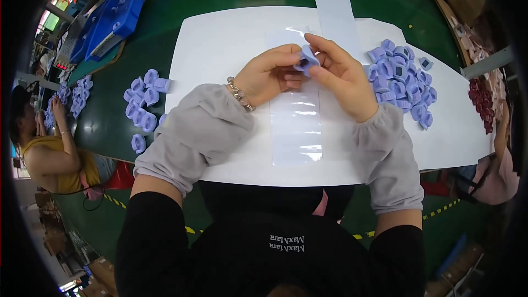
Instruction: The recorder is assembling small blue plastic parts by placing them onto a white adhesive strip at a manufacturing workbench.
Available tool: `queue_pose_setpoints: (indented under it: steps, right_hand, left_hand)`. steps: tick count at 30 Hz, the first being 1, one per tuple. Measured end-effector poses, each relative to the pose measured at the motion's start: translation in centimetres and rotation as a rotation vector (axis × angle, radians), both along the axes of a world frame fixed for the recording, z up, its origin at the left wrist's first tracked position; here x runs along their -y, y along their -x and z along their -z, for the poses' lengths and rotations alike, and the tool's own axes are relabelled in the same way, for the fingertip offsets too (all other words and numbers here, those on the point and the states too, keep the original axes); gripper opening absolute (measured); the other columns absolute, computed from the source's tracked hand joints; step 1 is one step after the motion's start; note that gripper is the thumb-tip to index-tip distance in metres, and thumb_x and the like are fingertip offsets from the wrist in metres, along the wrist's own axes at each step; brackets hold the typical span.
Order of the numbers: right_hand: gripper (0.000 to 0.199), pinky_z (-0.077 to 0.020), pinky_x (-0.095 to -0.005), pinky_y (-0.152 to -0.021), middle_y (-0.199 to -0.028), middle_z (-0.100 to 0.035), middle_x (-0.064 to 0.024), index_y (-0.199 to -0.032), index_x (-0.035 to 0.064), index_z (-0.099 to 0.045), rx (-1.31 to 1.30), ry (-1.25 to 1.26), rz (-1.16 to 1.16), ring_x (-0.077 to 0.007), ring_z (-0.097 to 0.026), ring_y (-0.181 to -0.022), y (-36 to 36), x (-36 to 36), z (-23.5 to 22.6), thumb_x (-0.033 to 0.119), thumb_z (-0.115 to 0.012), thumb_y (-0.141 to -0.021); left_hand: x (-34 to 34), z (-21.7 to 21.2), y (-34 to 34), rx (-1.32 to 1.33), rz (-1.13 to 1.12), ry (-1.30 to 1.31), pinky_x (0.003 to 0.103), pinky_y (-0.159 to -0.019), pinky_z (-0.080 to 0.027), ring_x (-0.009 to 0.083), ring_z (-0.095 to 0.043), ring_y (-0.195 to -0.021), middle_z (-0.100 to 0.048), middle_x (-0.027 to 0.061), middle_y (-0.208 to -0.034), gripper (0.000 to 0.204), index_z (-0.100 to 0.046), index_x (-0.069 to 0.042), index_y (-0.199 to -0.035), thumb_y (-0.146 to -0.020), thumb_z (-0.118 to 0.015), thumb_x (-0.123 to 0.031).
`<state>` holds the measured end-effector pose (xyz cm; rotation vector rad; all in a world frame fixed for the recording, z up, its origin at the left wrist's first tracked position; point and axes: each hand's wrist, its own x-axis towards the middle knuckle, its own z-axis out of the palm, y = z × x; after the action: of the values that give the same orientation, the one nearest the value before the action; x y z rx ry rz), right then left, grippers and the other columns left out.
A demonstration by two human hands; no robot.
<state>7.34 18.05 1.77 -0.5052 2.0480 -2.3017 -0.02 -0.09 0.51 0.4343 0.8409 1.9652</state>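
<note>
Above the middle of the white sheet, my left hand [269, 74] and my right hand [344, 74] hold one small curled lavender wristband [306, 61] between them. Its dark hollow side shows, and fingertips cover part of it. My left fingers are closed around its left side. The right thumb and fingers pinch it from the other side. Beneath the hands lies a strip of clear glossy film [296, 132], partly hidden by them. To the right of my right hand is a pile of similar lavender wristbands [404, 77], a few with dark square faces.
A smaller lavender group [144, 102] lies on the green table at left. The white sheet [220, 27] carries a pale card [338, 25] at its far edge. Blue trays [118, 22] stand far left. Dark red pieces [481, 104] lie far right. Co-workers [52, 159] sit on both sides.
</note>
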Motion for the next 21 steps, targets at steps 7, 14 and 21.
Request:
queue_pose_setpoints:
  steps: [7,14,21]
  right_hand:
    - [0.051,-0.0425,-0.0248,-0.087,-0.108,-0.051,-0.0062,-0.134,-0.0045,-0.041,-0.003,-0.187,0.264,-0.0136,-0.053,-0.098,-0.1,0.5,0.2,0.001,-0.059,-0.087]
    - [0.049,-0.0429,-0.0251,-0.084,-0.109,-0.049,-0.0059,-0.133,-0.0022,-0.046,-0.217,-0.287,0.259,-0.0133,-0.050,-0.092,-0.1,0.0,1.1,-0.001,-0.060,-0.086]
    - [0.051,-0.0398,-0.0245,-0.085,-0.112,-0.049,-0.0049,-0.133,0.0020,-0.049,-0.272,-0.436,0.275,-0.0138,-0.047,-0.096,-0.1,-0.2,0.5,0.005,-0.062,-0.084]
  left_hand:
    - [-0.1,1.2,-1.0,-0.887,-0.465,0.242,0.023,-0.067,-0.046,0.0096,-0.053,-0.078,-0.059,0.0040,-0.094,0.030,-0.053,-0.001,-0.114,-0.087,-0.062,-0.011]
    - [-0.3,1.0,-1.2,-0.683,-0.298,0.310,0.026,-0.082,-0.049,0.0134,-0.061,-0.093,-0.063,0.0064,-0.102,0.029,-0.056,0.001,-0.119,-0.092,-0.057,-0.011]
    - [0.5,0.9,-0.7,-0.742,-0.265,0.359,0.025,-0.084,-0.049,0.0129,-0.060,-0.097,-0.062,0.0066,-0.108,0.031,-0.055,0.001,-0.122,-0.093,-0.055,-0.012]
